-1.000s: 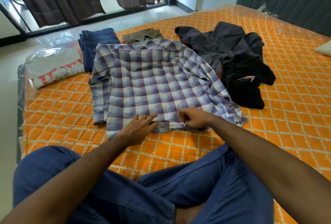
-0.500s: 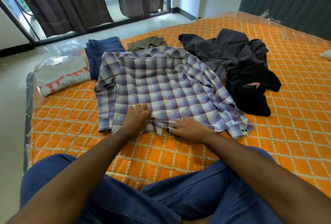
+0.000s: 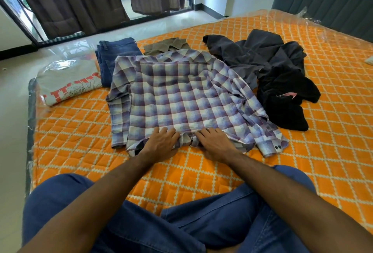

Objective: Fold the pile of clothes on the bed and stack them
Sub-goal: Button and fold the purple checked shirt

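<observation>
where the orange quilted bed (image 3: 302,151) fills most of the view, a plaid shirt (image 3: 181,95) lies spread on it back side up, collar at the far end and hem toward the person. this shirt is the landmark. its sleeve on the right runs down along the body and ends in a cuff (image 3: 274,147) with two dark buttons, lying on the bed just right of the hem; the left sleeve lies folded alongside the left edge.

beyond the shirt's right shoulder lies a crumpled grey garment (image 3: 254,54), touching the shirt. right of the shirt, and touching that grey garment, sits a black heap (image 3: 286,101) with a pink tag showing. at the shirt's far left corner folded jeans (image 3: 117,52) lie partly under it, and left of those rests a folded grey tee (image 3: 68,83) with red print, at the bed's corner. an olive piece (image 3: 165,44) peeks out past the collar.

the left hand (image 3: 161,145) lies flat on the hem, fingers spread, pressing rather than gripping. the right hand (image 3: 216,143) rests just beside it on the hem, palm down, fingers loosely extended over a small bunched fold of cloth between the two hands.
</observation>
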